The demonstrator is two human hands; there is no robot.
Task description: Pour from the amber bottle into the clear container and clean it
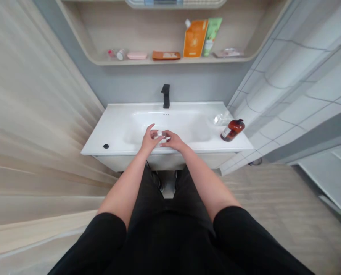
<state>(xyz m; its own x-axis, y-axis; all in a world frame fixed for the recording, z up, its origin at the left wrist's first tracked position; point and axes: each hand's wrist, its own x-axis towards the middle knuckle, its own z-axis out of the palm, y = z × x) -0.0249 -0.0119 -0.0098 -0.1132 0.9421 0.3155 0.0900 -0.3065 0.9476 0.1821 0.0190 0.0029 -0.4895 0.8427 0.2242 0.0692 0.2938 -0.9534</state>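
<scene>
Over the front part of the white sink (184,146), my two hands meet around a small white object (159,133). Its kind is too small to make out; a rounded white top shows, and a pale part below it. My left hand (150,142) pinches it from the left, index finger raised. From the right, the fingers of my right hand (174,140) close on the same object. Beyond my hands, a black faucet (166,97) stands at the back of the sink.
An amber bottle (232,130) and a clear plastic item (221,119) stand on the right of the counter. A small black cap-like disc (106,146) lies on the left. Above, a shelf (170,62) holds an orange pouch (195,39), a green tube (211,38) and smaller items. A curtain (39,114) hangs left.
</scene>
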